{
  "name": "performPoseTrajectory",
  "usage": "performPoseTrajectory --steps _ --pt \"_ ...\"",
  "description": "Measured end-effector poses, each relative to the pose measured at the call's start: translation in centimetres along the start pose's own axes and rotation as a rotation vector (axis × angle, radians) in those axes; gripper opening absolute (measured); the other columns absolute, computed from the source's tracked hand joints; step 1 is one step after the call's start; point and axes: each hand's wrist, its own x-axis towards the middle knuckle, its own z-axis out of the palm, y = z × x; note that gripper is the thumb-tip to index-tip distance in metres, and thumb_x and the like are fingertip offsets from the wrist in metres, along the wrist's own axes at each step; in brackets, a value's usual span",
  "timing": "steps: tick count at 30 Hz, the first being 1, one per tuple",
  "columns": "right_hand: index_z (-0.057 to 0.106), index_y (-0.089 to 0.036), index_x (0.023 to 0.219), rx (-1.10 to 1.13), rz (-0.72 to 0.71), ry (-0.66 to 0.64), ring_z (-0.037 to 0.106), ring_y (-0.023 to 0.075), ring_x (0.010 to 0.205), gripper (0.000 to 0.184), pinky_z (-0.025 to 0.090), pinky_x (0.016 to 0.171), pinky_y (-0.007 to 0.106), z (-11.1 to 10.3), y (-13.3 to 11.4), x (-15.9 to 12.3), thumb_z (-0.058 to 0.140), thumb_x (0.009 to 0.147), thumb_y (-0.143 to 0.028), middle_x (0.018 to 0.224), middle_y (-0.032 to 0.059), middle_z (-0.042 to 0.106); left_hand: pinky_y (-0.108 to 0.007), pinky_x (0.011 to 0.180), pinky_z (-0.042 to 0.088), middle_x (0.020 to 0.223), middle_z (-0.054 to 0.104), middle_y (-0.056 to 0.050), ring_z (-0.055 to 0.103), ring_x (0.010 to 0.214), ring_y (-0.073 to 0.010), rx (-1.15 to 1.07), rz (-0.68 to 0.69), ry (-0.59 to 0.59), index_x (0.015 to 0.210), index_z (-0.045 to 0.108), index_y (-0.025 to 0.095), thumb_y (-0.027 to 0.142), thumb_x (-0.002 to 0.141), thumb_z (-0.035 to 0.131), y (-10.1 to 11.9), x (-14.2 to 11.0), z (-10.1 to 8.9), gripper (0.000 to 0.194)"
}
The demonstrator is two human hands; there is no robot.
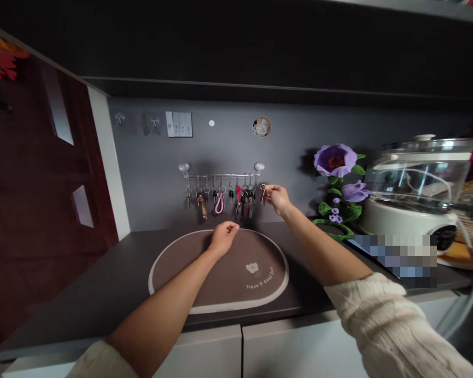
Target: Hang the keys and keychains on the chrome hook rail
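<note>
My right hand (277, 198) pinches a small bunch of keys (263, 195) by its ring, just off the right end of a wall-mounted key rack (223, 175). A red piece hangs among these keys. Over the brown oval mat (205, 273), my left hand (223, 237) is closed with fingers drawn together, and nothing shows in it. From the rack's hooks hang several key sets, among them one with a pink loop strap (219, 203), one with a gold tag (203, 206) and one with a red cord (238, 193).
Purple artificial flowers (335, 160) and a white appliance with a clear top (410, 210) stand on the dark counter (120, 273) at right. A dark cabinet (236, 47) overhangs the wall. Two hooks (155, 123) are on the wall. At left is a reddish-brown door (39, 210).
</note>
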Motion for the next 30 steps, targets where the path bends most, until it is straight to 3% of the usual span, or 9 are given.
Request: performPoseTrajectory --steps 10,30 --pt "0.05 -0.013 0.062 -0.112 0.007 0.036 0.042 0.0045 0.041 0.01 0.041 0.046 0.018 1.2 -0.2 2.8 0.045 0.067 -0.007 0.047 -0.0019 0.048 -0.021 0.053 0.035 0.057 0.053 0.0 0.046 0.053 -0.0096 0.03 0.009 -0.003 0.067 0.056 0.013 0.034 0.07 0.047 -0.3 0.2 0.2 0.023" --pt "0.048 -0.014 0.065 -0.158 0.068 0.052 0.048 0.0054 0.046 0.009 0.041 0.047 0.017 1.4 2.1 3.3 0.046 0.074 -0.016 0.051 -0.0014 0.051 -0.023 0.057 0.038 0.064 0.059 -0.003 0.051 0.059 -0.0116 0.028 0.026 0.025 0.069 0.058 0.014 0.033 0.069 0.049 -0.5 0.3 0.2 0.022"
